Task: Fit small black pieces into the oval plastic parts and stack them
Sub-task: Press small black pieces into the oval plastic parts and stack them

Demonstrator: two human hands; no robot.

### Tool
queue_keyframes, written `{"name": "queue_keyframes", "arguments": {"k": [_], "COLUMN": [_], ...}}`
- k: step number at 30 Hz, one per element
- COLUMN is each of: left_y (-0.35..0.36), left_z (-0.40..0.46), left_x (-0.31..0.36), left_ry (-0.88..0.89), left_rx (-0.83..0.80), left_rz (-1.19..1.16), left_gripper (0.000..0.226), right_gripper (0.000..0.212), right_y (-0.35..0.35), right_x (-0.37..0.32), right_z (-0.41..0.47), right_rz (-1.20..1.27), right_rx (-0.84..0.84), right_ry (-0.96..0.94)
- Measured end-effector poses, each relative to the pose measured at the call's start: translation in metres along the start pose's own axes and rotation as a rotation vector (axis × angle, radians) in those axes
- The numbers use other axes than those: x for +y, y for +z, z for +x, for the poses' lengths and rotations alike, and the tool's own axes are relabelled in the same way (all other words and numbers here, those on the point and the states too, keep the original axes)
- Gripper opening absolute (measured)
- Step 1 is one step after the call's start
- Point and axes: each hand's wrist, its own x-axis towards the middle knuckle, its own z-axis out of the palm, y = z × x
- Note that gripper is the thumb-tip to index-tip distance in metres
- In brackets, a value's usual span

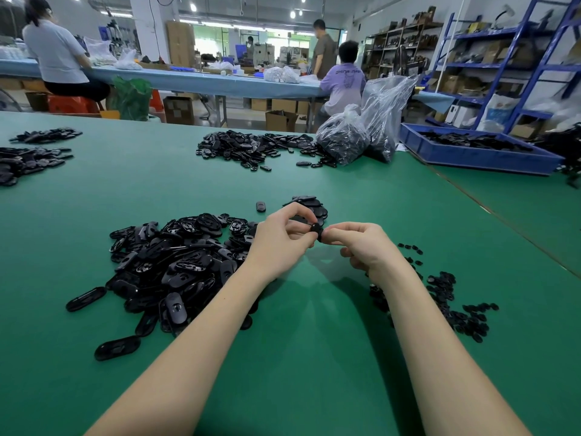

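Observation:
Both hands meet above the green table (298, 325) around one black oval plastic part (317, 231). My left hand (283, 239) pinches its left end with thumb and forefinger. My right hand (361, 243) pinches its right end; whether a small black piece lies under those fingertips is hidden. A large heap of oval parts (176, 262) lies to the left of my left forearm. Small black pieces (452, 306) are scattered to the right of my right forearm. A short stack of oval parts (309, 206) sits just behind my hands.
One loose oval part (261, 206) lies behind the heap. More piles of black parts (251, 147) sit at the far side and at the far left (28, 162). Clear bags of parts (352, 136) and a blue tray (478, 152) stand at the back right. People sit at another bench beyond.

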Motion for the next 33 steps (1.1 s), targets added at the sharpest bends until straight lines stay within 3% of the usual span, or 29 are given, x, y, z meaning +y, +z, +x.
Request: {"name": "queue_keyframes", "arguments": {"k": [6, 14, 20, 26, 33], "left_y": [-0.0019, -0.0094, -0.0072, -0.0077, -0.0085], "left_z": [0.0006, 0.0037, 0.0035, 0.0027, 0.0027], "left_x": [0.0039, 0.009, 0.006, 0.0027, 0.0009], "left_ry": [-0.027, -0.217, -0.302, -0.307, -0.305], "left_rx": [-0.024, -0.119, -0.115, -0.095, -0.111], "left_rz": [-0.038, -0.332, -0.428, -0.4, -0.367], "left_gripper": [0.018, 0.02, 0.016, 0.015, 0.017], "right_gripper": [0.014, 0.026, 0.014, 0.007, 0.013], "right_y": [-0.0018, -0.0048, -0.0038, -0.002, -0.0017], "right_x": [-0.0029, -0.0029, -0.0032, -0.0029, -0.0002], "right_z": [-0.004, -0.01, -0.0084, -0.0049, -0.0008], "right_rz": [-0.046, -0.008, -0.009, -0.115, -0.162], "right_rx": [0.009, -0.094, -0.138, -0.097, -0.079], "right_ry": [-0.027, -0.042, -0.075, -0.164, -0.216]}}
